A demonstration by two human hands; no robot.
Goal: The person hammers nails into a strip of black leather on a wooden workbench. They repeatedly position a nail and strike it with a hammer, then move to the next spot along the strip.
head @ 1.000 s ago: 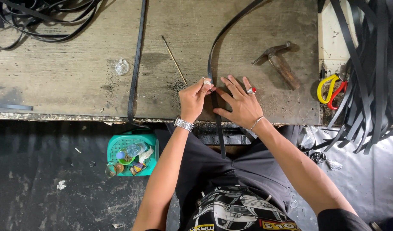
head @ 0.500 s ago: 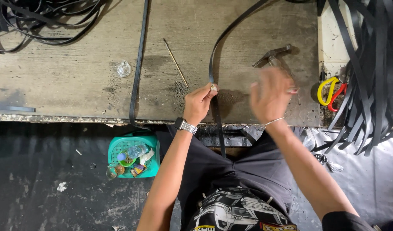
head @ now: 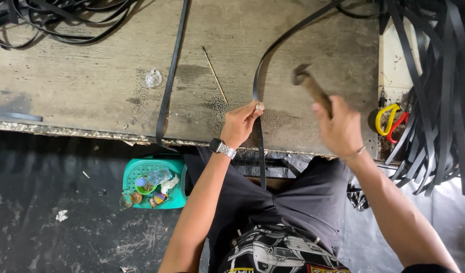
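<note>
Near, left: a teal basket point(head: 178, 198) of small items on the dark floor. At the workbench's point(head: 91, 96) near edge, the left hand point(head: 238, 123) pinches a small metal fitting point(head: 260, 106) against the black strap point(head: 260, 151), steadying it. The right hand point(head: 339, 129), fist closed, raises a hammer point(head: 309, 83) just right of it. Far right: loose straps point(head: 439, 91).

**Packages, labels, signs, screens**

Only small stuff inside a teal plastic basket point(head: 134, 172) on the dark floor below the bench edge: a clear crumpled bottle point(head: 158, 176), a whitish wrapper point(head: 169, 184), small colourful packets point(head: 157, 198). No signs or screens.
</note>
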